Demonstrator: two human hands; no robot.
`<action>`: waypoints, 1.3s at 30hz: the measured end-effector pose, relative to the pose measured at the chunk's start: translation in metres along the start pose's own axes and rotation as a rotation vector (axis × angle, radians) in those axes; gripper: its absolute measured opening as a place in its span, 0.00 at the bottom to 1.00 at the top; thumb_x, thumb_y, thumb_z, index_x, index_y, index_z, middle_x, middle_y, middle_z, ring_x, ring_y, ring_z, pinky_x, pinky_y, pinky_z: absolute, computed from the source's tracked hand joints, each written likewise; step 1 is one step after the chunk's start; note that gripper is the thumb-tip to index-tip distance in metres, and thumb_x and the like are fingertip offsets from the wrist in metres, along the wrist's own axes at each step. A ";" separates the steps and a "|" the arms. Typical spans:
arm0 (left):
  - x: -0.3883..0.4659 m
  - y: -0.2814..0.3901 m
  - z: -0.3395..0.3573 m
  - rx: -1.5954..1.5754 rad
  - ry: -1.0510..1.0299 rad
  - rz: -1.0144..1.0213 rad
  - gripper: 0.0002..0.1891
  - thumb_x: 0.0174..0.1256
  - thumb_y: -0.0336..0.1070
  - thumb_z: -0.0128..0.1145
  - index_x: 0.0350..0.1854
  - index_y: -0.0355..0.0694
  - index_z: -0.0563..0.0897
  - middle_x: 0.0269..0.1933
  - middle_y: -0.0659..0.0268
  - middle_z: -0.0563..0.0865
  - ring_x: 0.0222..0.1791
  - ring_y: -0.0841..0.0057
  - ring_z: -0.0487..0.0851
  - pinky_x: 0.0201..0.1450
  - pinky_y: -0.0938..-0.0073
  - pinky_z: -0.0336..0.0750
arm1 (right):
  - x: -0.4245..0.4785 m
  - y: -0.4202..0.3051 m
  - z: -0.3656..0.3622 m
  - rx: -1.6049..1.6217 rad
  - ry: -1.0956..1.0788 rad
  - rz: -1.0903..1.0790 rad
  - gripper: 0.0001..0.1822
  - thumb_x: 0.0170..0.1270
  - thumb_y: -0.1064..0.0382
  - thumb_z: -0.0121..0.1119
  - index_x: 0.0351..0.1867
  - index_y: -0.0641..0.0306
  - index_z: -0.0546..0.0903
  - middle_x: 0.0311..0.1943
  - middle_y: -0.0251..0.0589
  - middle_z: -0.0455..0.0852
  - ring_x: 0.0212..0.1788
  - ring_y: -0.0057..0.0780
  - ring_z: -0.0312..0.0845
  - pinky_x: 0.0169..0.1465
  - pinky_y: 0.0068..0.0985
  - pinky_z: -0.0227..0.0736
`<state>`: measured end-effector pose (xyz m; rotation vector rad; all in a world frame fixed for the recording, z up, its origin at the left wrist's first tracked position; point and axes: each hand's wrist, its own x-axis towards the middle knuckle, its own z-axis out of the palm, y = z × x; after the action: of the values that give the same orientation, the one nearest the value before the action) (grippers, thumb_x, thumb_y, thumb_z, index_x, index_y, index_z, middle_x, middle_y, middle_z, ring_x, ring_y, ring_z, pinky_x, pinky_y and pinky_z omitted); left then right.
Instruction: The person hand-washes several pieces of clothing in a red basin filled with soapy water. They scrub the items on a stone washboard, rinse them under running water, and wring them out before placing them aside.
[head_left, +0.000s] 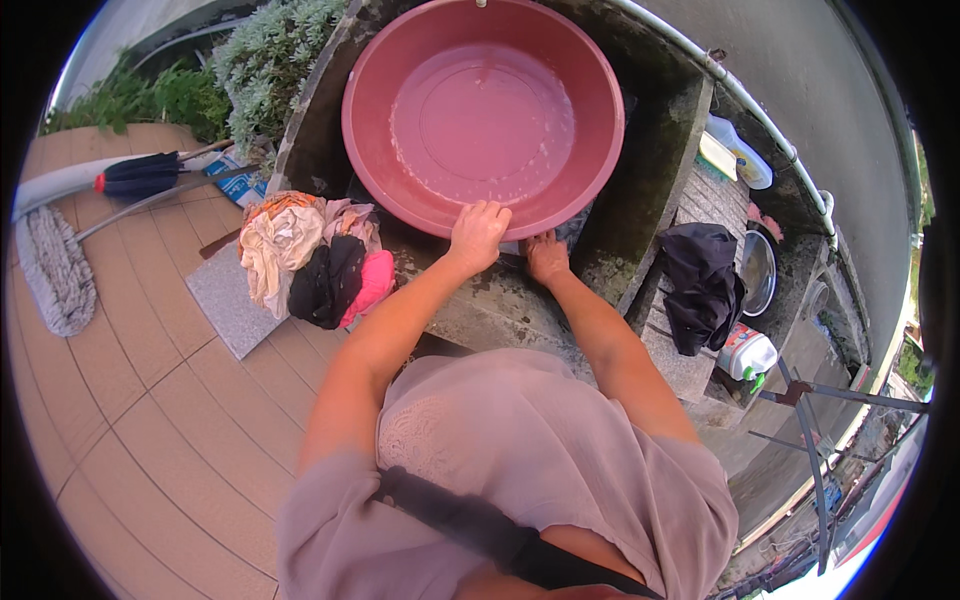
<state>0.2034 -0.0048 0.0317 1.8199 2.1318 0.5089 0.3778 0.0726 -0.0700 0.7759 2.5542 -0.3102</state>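
A large reddish-pink plastic basin (480, 112) sits in a concrete wash trough (630, 202) before me. Whitish suds or specks ring its bottom; how much water it holds is hard to tell. My left hand (480, 236) grips the near rim, fingers over the inside edge. To its right, my right hand (546, 257) is at the trough's front ledge, just below the rim. Its fingertips are partly hidden there, so whether it holds the basin's underside is unclear. A heap of wet-looking clothes (315, 255), beige, black and bright pink, rests left of my left hand.
On the right, a black cloth (701, 285) lies on a ridged concrete washboard (705, 202), near a scrub brush (718, 157), a detergent bottle (742, 154) and a white jug (748, 352). Mops (56, 270) lie on the left tiles (172, 420). A pipe (757, 105) follows the wall.
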 end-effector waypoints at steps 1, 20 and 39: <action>0.000 -0.001 0.001 -0.013 -0.028 -0.020 0.16 0.41 0.22 0.61 0.35 0.40 0.76 0.39 0.60 0.80 0.45 0.59 0.79 0.45 0.58 0.72 | 0.006 0.004 0.005 0.023 -0.018 -0.022 0.19 0.62 0.60 0.55 0.54 0.60 0.79 0.56 0.48 0.79 0.58 0.42 0.77 0.51 0.45 0.78; 0.021 -0.007 -0.018 -0.002 -0.367 -0.057 0.17 0.48 0.36 0.71 0.40 0.39 0.79 0.43 0.58 0.81 0.51 0.58 0.79 0.50 0.60 0.73 | 0.032 0.013 0.003 0.725 0.407 0.538 0.22 0.55 0.59 0.67 0.53 0.58 0.79 0.38 0.51 0.86 0.40 0.56 0.83 0.43 0.44 0.79; 0.323 -0.130 -0.160 0.504 0.047 -0.486 0.27 0.74 0.59 0.43 0.43 0.43 0.88 0.42 0.58 0.89 0.47 0.58 0.87 0.47 0.57 0.79 | -0.132 0.006 -0.122 1.524 0.276 0.588 0.07 0.62 0.69 0.64 0.39 0.68 0.79 0.29 0.31 0.77 0.29 0.15 0.70 0.34 0.18 0.70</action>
<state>-0.0329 0.2837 0.1196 1.4065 2.7940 -0.1158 0.4351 0.0565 0.0996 2.0441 1.7197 -2.0838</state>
